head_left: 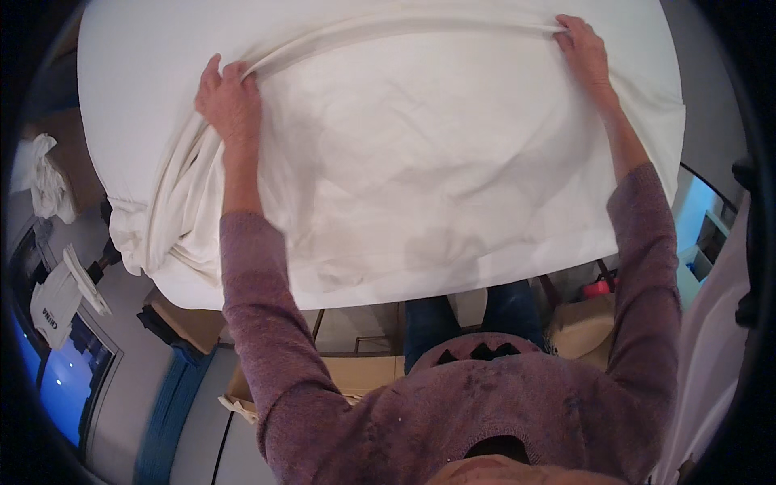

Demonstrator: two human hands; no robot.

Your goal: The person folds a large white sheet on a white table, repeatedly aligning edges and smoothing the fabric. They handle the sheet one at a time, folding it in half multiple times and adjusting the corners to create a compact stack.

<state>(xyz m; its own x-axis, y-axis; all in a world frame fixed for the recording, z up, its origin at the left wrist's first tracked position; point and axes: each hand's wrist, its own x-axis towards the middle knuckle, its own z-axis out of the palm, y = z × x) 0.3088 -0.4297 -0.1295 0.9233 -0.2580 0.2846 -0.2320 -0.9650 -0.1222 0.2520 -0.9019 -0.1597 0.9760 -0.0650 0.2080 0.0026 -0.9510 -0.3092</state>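
A large cream-white cloth [420, 121] lies spread over a white-covered table [133, 48]. At the cloth's far left, my left hand [230, 101] pinches its folded edge. My right hand [584, 55] grips the same edge at the far right, thumb and fingers closed on it. Between my hands the edge runs in a long, slightly curved fold. Loose gathers of the cloth bunch beside my left forearm and hang toward the table's left rim. Shallow wrinkles cross the part nearest me.
Cardboard boxes [364, 376] stand under the table's near side. White cloth items [61, 299] hang at the left, close to a window [73, 388] and a blue curtain [166, 412]. On the right are a light-blue shelf unit [697, 263] and a pale hanging sheet [707, 364].
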